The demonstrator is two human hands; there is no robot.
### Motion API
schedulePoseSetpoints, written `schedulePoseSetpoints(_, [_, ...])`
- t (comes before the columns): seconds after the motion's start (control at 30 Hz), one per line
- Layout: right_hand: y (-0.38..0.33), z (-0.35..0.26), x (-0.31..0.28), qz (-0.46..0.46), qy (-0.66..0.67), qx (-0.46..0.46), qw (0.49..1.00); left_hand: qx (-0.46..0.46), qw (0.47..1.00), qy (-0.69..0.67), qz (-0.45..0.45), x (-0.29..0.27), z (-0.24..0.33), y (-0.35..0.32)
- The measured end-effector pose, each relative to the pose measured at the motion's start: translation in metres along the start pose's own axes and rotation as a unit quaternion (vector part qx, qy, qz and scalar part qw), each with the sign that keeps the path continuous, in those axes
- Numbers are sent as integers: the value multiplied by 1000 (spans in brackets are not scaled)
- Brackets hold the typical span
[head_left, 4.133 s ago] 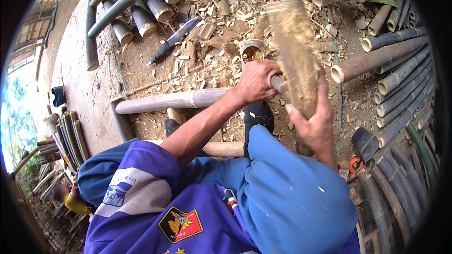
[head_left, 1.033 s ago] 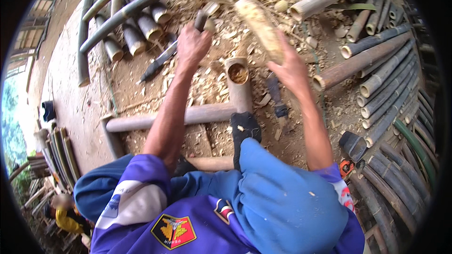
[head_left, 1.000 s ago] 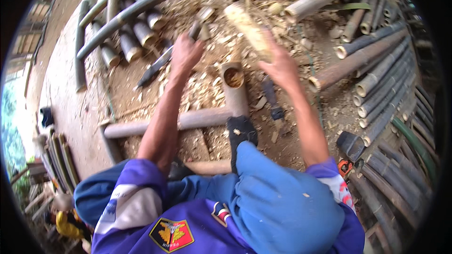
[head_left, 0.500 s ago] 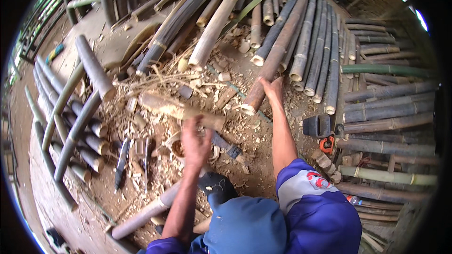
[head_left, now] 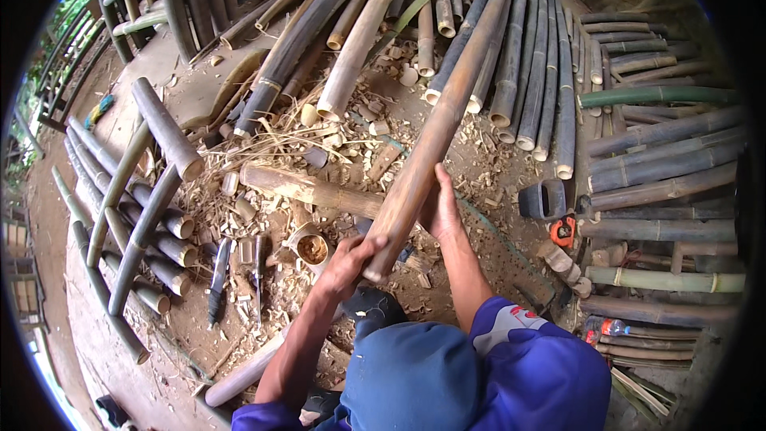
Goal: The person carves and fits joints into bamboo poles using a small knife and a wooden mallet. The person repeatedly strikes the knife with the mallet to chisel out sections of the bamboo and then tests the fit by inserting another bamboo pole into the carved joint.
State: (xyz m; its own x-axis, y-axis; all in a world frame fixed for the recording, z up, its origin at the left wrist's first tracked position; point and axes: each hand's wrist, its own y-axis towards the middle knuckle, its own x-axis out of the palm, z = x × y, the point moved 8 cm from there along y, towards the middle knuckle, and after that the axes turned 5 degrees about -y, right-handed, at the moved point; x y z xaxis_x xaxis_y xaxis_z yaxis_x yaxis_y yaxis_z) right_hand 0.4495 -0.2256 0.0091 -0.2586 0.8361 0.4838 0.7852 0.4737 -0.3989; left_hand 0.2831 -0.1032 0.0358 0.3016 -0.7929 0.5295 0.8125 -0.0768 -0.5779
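Note:
A long brown bamboo pole [head_left: 435, 140] slants up and away from me, its near end close to my body. Around that near end my left hand [head_left: 351, 266] is closed. Further up, on the pole's right side, my right hand [head_left: 440, 206] grips it, with the palm side partly hidden. Under the pole lies a short pale bamboo piece [head_left: 315, 191] with its skin partly shaved off. Just left of my left hand stands a bamboo cup [head_left: 312, 249] with something brownish inside.
Many dark bamboo poles [head_left: 519, 72] lie fanned at the back, more stacked at right. Wood shavings cover the ground. A knife [head_left: 218, 283] and a thin tool [head_left: 259, 275] lie at left, near a bamboo rack [head_left: 132, 223]. At right are a black container [head_left: 542, 199] and an orange tape measure [head_left: 562, 231].
The brown pole has been drawn toward me, its near end now lower. My left hand, empty and apart before, has taken hold of that end. My right hand has come lower.

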Motion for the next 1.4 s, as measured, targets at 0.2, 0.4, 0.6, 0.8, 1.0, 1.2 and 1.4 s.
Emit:
schedulePoseSetpoints(0.2, [36, -36, -27, 110, -13, 6, 994, 103, 865, 462, 167, -17, 39, -106])
schedulePoseSetpoints(0.4, [67, -51, 1, 44, 69, -15, 997, 79, 810, 539, 218, 1, 2, -144])
schedulePoseSetpoints(0.6, [34, -41, 30, -2, 32, -19, 999, 158, 804, 522, 239, -37, -38, -157])
schedulePoseSetpoints(0.8, [-1, -112, 109, -83, 46, -168, 981, 260, 754, 544, 260, -79, -35, -143])
schedulePoseSetpoints(1.0, [-56, -174, 218, -197, -46, -311, 929, 388, 816, 386, 185, -58, 67, -120])
schedulePoseSetpoints(1.2, [-113, -164, 285, -246, -157, -398, 870, 361, 817, 412, 181, -36, 126, -108])
schedulePoseSetpoints(1.4, [-148, -138, 310, -304, -139, -411, 848, 363, 854, 355, 115, -50, 107, -119])
